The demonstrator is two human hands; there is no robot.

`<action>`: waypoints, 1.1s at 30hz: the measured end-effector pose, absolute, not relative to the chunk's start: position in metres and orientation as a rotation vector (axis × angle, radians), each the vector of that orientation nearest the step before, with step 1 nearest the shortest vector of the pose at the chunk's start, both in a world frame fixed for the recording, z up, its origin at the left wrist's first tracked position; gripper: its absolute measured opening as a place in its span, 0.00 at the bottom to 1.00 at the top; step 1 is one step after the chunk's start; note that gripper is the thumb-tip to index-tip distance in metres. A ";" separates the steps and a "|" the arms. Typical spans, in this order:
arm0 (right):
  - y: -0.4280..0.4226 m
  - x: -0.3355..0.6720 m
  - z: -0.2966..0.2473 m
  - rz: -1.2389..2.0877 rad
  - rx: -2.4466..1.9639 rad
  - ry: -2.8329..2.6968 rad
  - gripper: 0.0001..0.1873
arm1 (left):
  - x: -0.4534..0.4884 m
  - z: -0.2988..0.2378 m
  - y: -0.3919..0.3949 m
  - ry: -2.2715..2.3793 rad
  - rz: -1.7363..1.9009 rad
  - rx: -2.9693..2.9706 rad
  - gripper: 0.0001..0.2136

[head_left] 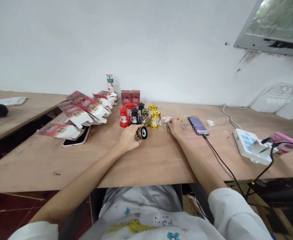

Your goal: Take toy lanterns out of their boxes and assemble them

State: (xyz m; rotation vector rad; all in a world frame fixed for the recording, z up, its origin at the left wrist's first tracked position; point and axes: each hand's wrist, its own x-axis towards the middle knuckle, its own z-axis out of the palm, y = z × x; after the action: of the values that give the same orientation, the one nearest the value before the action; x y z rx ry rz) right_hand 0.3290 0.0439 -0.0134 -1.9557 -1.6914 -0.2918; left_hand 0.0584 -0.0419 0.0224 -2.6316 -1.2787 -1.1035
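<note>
My left hand (129,136) is closed round a small black toy lantern (142,132) that lies on its side on the wooden table (146,160), its round base facing me. My right hand (175,126) rests on the table by a scatter of tiny silver parts (166,127), fingers curled over them; what they pinch is too small to make out. Just beyond stand several small lanterns: a red one (124,118), a black one (134,116) and gold ones (154,120).
Flat red-and-white cartons (85,106) pile at the left over a phone (78,141). Two red boxes (130,97) stand by the wall. A second phone (198,125) with a black cable lies right of my hand. A white power strip (251,146) sits farther right.
</note>
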 end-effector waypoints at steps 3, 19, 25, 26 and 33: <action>0.038 0.327 -0.008 -0.298 -1.885 -1.639 0.11 | 0.058 0.022 -0.042 -1.296 -1.107 -2.636 0.22; -0.037 0.239 0.015 -0.084 -0.619 -2.009 0.09 | 0.049 0.033 -0.038 -1.423 -1.126 -2.899 0.26; -0.036 0.243 0.013 -0.110 -0.583 -2.027 0.09 | 0.050 0.032 -0.039 -1.464 -1.097 -2.858 0.27; -0.036 0.242 0.013 -0.114 -0.594 -2.038 0.09 | 0.050 0.031 -0.039 -1.466 -1.094 -2.855 0.27; -0.037 0.242 0.014 -0.146 -0.595 -2.081 0.08 | 0.050 0.030 -0.040 -1.487 -1.096 -2.849 0.27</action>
State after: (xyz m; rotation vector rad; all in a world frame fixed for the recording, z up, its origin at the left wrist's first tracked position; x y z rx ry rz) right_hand 0.2416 -0.0372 0.0138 -0.5947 -2.0811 -0.1460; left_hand 0.0504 -0.0395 0.0300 -2.8488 -1.4869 -1.0959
